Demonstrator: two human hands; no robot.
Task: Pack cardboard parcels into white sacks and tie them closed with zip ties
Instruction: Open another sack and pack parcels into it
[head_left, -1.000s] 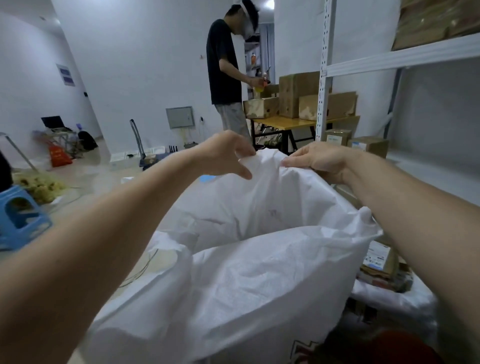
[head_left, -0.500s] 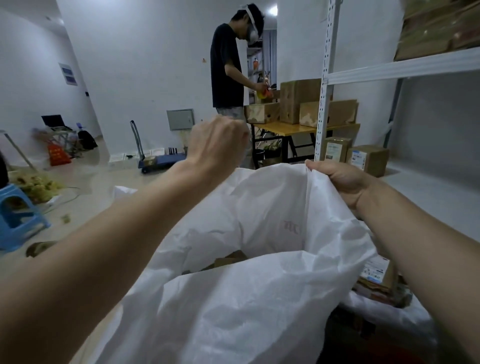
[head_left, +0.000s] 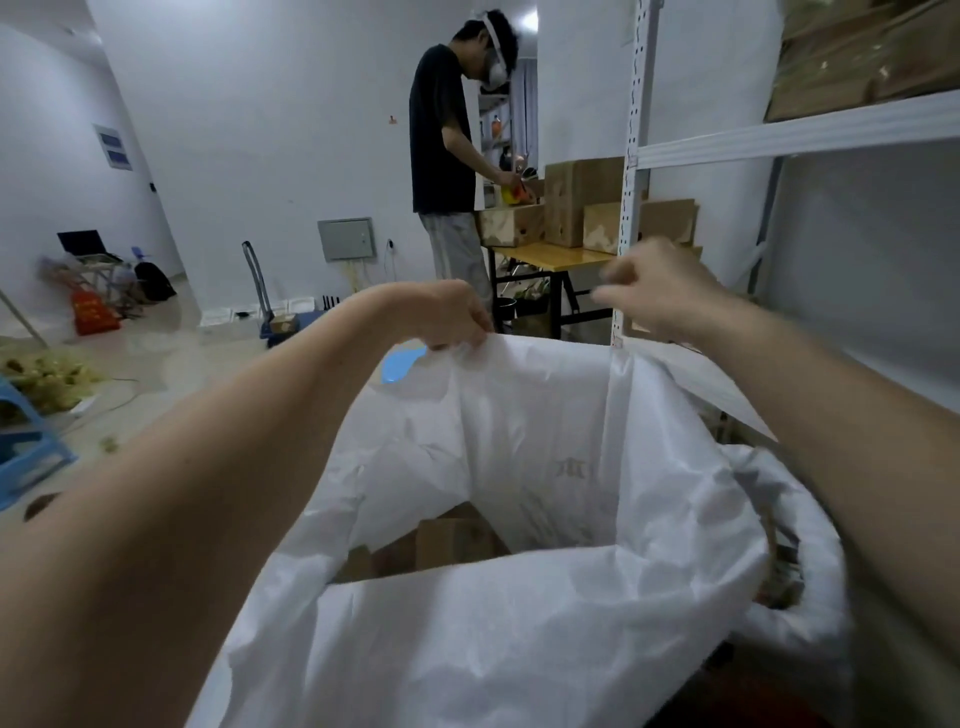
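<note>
Head view: left hand (head_left: 449, 314) pinches far rim of white sack (head_left: 519, 597), mouth held open; brown parcels (head_left: 447, 543) sit low inside. Right hand (head_left: 657, 291) blurred, above rim, grip unclear. Likely step: gathering mouth. Next: bunch crinkly woven cloth for zip tie

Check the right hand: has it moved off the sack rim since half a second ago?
Yes. The right hand has let go of the white sack and risen, now blurred beside the shelf upright, above the rim it gripped.
</note>
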